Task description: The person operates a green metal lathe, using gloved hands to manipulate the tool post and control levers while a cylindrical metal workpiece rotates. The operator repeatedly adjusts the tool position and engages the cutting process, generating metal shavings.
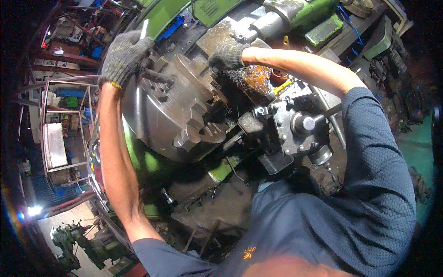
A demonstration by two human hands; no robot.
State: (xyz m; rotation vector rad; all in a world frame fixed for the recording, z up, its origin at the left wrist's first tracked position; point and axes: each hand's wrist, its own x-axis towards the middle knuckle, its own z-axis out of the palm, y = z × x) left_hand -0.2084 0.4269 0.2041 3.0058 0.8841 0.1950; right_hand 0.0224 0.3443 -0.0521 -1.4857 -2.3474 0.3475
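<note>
A large steel lathe chuck (pixel 154 117) with stepped jaws fills the middle of the view. My left hand (pixel 124 57), in a dark knit glove, is closed around the handle of a chuck key (pixel 159 77). The key's shaft meets a socket in the chuck's rim, and a pale bar end sticks up past my fingers. Across the chuck face, my right hand (pixel 226 56), gloved too, is curled beside the jaws. Its fingertips are turned away, so what they hold is hidden.
Right of the chuck stands a tool post (pixel 302 122) with bolts and a lever. Metal shavings (pixel 254 78) lie on the carriage by my right wrist. The green tailstock (pixel 295 14) is at the back. A metal frame rack (pixel 67 124) stands at left.
</note>
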